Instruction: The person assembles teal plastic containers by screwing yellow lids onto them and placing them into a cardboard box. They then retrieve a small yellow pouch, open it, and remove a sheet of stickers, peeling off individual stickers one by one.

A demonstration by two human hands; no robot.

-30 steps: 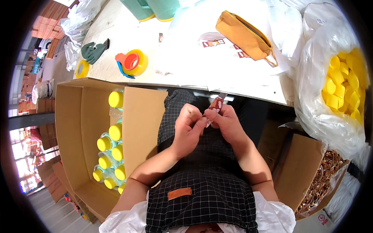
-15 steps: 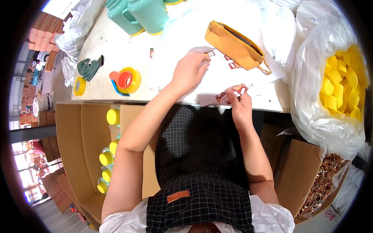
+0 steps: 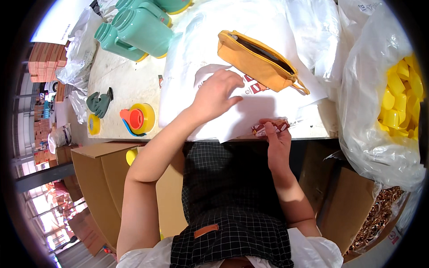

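My left hand [image 3: 218,94] is over the white sheet [image 3: 178,107], its thumb apart and its fingers loosely bent, with nothing visible in it. Just right of it lies a mustard-yellow zip pouch [image 3: 257,62], its zipper undone. Red-and-white printed pieces [image 3: 254,85] show beside the pouch's lower edge. Close to the table's front edge, my right hand [image 3: 279,145] pinches a small red-and-white printed strip [image 3: 273,127] between thumb and fingers. Whether this strip is a label or a packet I cannot tell.
Mint-green jugs [image 3: 143,31] stand back left. Nearer are dark green gloves [image 3: 100,103], a yellow tape roll [image 3: 147,119] and an orange-red ring-shaped piece [image 3: 134,119]. A clear bag of yellow plastic parts [image 3: 397,98] hangs at right. Cardboard boxes [image 3: 100,178] flank me below the table.
My left hand has drawn back slightly from the pouch and its thumb has spread. My right hand still holds the printed strip, now tilted differently. The whole view has shifted.
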